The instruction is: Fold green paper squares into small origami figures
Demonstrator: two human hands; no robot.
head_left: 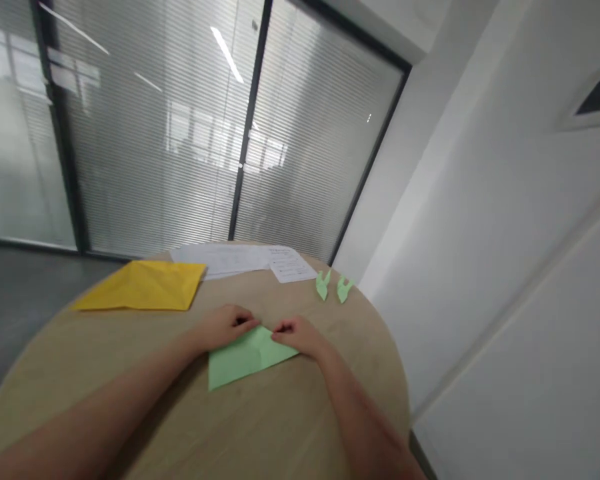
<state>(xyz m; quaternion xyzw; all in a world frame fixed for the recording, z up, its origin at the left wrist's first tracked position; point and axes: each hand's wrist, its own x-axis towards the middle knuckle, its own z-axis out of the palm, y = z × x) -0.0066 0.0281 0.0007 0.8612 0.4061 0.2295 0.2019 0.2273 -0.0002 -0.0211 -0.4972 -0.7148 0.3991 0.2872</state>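
Note:
A sheet of light green paper lies on the wooden table in front of me, its outline roughly triangular. My left hand pinches its upper edge, thumb and fingers close together. Just to the right, my right hand grips the same paper near its right corner with curled fingers. Parts of the paper's upper edge are hidden under both hands. Farther back on the right are two small folded green paper pieces, each with two pointed tips.
The round wooden table fills the lower view. A yellow envelope or folded sheet lies at its back left. White printed papers lie along the far edge. Beyond stands a glass partition with blinds, and a white wall rises on the right.

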